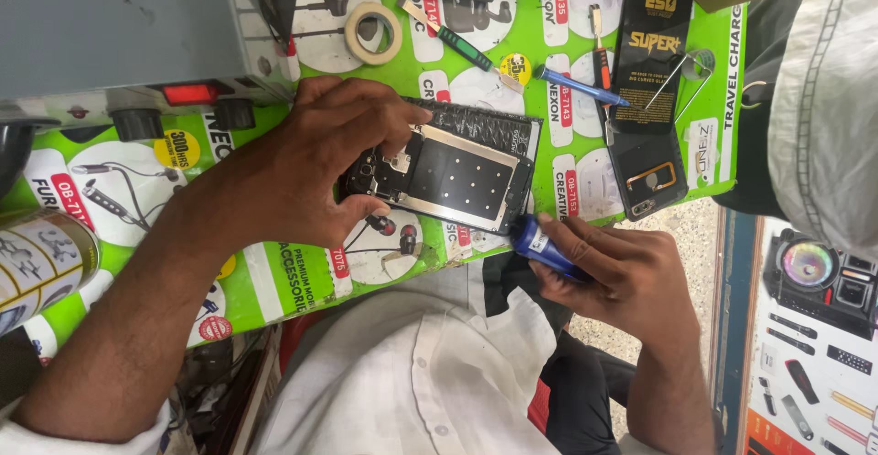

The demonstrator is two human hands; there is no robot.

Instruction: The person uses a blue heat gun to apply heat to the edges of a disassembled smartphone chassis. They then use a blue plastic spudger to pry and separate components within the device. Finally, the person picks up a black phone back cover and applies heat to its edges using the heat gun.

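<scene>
Left hand [315,158] fingers clamp the opened phone [444,179] at its camera end. Right hand [617,272] grips a blue screwdriver [540,243], tip just beside the phone's near edge. A slip there could gouge the exposed plate.

A phone repair shop. The bench [274,281] is papered with green accessory adverts and strewn with screwdrivers [462,48], a tape roll [373,32], tweezers [681,75] and an opened phone [448,179].

Opened phone [439,179] on mat [302,277] – tape roll [373,32] behind, screwdrivers [576,85] right.
</scene>
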